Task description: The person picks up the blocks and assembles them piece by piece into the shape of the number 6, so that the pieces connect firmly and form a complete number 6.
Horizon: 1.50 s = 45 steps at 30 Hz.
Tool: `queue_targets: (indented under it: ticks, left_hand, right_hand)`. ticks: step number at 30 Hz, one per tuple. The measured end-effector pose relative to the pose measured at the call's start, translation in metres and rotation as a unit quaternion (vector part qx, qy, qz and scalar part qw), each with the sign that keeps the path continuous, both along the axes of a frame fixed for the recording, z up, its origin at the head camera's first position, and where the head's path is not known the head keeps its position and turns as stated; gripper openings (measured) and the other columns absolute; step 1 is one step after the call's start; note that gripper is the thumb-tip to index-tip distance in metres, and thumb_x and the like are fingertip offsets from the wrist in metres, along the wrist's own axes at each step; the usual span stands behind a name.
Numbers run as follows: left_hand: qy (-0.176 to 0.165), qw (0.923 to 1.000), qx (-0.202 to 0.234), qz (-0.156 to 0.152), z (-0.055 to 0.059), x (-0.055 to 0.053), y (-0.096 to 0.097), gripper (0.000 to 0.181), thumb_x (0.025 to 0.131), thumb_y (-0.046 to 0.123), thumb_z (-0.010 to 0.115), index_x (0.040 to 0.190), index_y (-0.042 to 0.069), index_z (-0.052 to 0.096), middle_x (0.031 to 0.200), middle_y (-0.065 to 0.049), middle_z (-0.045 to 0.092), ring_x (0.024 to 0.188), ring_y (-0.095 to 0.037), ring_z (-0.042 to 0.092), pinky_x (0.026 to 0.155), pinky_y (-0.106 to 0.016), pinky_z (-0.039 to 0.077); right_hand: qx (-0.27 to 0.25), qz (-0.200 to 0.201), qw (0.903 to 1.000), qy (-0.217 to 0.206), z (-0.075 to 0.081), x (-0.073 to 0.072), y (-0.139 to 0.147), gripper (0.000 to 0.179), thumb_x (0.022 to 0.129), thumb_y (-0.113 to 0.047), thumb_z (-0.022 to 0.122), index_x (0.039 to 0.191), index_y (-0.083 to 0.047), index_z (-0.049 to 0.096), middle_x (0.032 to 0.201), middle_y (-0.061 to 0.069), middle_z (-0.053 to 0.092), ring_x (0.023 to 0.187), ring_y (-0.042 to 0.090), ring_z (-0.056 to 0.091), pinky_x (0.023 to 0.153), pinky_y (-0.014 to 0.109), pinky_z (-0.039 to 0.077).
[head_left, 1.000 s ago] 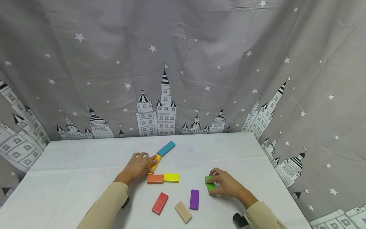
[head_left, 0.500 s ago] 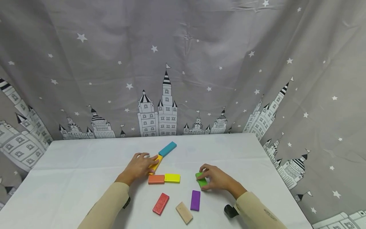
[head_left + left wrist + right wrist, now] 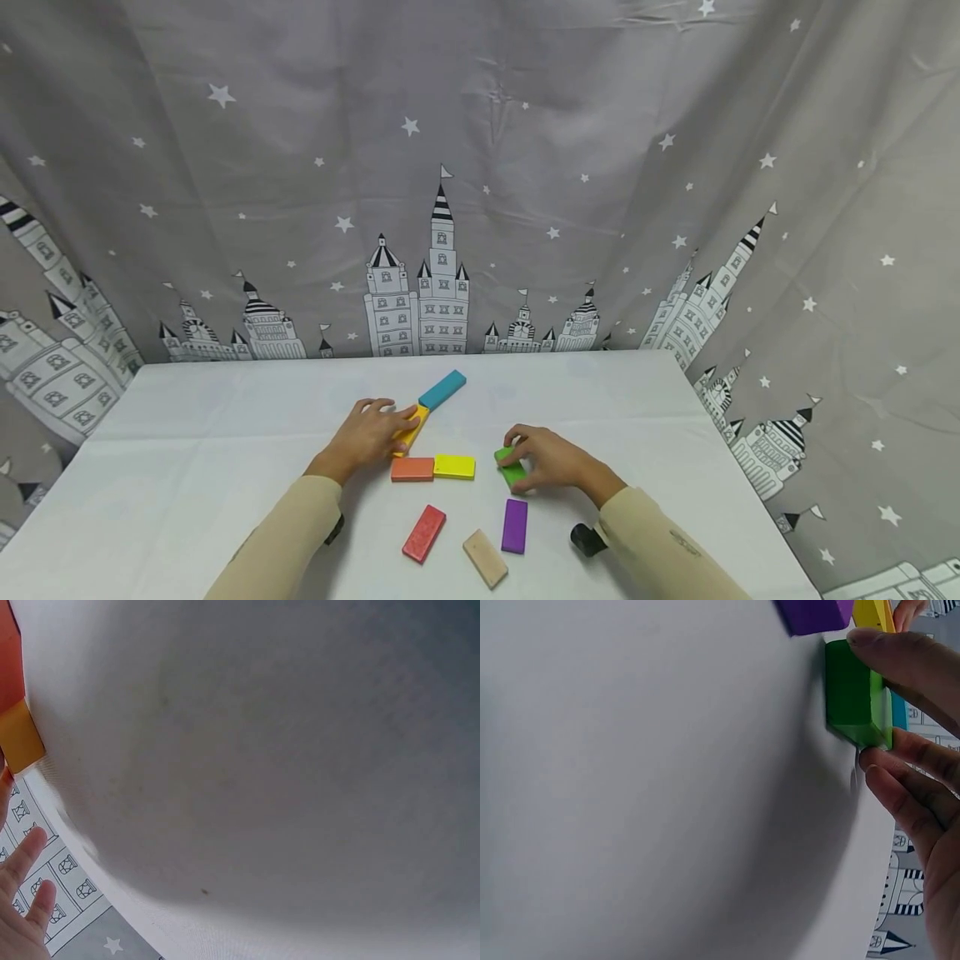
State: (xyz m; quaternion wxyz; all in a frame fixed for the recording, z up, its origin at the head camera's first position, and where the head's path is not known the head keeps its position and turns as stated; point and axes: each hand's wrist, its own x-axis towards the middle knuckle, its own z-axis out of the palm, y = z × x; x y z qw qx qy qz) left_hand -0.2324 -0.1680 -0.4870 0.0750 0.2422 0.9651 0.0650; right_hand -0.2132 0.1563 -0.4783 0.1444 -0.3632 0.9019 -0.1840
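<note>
On the white tabletop (image 3: 172, 475), the left hand (image 3: 363, 437) reaches in from a beige sleeve (image 3: 277, 537), thumb and fingers curled partway in around an amber block (image 3: 412, 435). Just nearer the person than that grip lies an orange block (image 3: 412, 470); the left wrist view catches only a corner, so whether it touches the amber one is hard to say. A red block (image 3: 424, 534) lies well nearer the person than the left hand. Beyond its fingertips, a blue block (image 3: 443, 390) meets the amber block's far end. Between the hands, a yellow block (image 3: 454, 467) sits end to end with the orange one. A bare wooden block (image 3: 485, 558) lies nearer the person than both hands. A green block (image 3: 512, 472) is pinched between the right hand's (image 3: 553, 460) thumb and bent fingers, with a purple block (image 3: 514, 527) just on the near side of them.
</note>
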Motion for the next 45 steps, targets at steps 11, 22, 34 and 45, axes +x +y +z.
queue_targets:
  ticks: [11, 22, 34, 45]
  left_hand:
    - [-0.004, 1.0, 0.003, 0.006, 0.001, 0.002, 0.0, 0.053, 0.085, 0.034, 0.069, 0.135, 0.021, 0.057, 0.145, 0.0, 0.049, 0.132, -0.037, 0.039, 0.108, -0.06, 0.026]
    - [0.003, 1.0, 0.002, 0.004, 0.003, 0.002, 0.002, 0.053, 0.084, 0.033, 0.07, 0.134, 0.019, 0.059, 0.143, 0.001, 0.05, 0.131, -0.036, 0.041, 0.108, -0.058, 0.027]
    - [-0.003, 1.0, -0.004, 0.002, 0.003, 0.002, 0.002, 0.053, 0.085, 0.033, 0.069, 0.134, 0.018, 0.058, 0.144, 0.0, 0.05, 0.131, -0.036, 0.041, 0.108, -0.059, 0.027]
    - [-0.005, 1.0, -0.003, 0.004, 0.003, 0.003, 0.002, 0.053, 0.085, 0.033, 0.07, 0.134, 0.018, 0.058, 0.144, 0.0, 0.049, 0.131, -0.036, 0.041, 0.108, -0.059, 0.027]
  right_hand:
    - [0.0, 0.008, 0.9999, -0.007, 0.001, 0.001, -0.019, 0.039, 0.075, -0.034, 0.083, 0.112, -0.022, 0.074, 0.115, -0.007, 0.057, 0.103, 0.009, 0.051, 0.095, 0.027, 0.046]
    - [-0.004, 0.012, 0.9999, -0.006, -0.001, 0.006, -0.022, 0.041, 0.075, -0.035, 0.083, 0.112, -0.022, 0.074, 0.115, -0.008, 0.056, 0.102, 0.007, 0.05, 0.094, 0.029, 0.044]
    - [-0.015, 0.002, 0.9997, -0.017, -0.003, 0.013, -0.025, 0.039, 0.076, -0.035, 0.082, 0.112, -0.023, 0.074, 0.117, -0.008, 0.055, 0.103, 0.006, 0.051, 0.094, 0.028, 0.045]
    - [-0.031, 0.009, 0.9994, -0.014, -0.005, 0.016, -0.026, 0.038, 0.077, -0.033, 0.082, 0.112, -0.022, 0.074, 0.117, -0.007, 0.055, 0.101, 0.005, 0.05, 0.09, 0.025, 0.046]
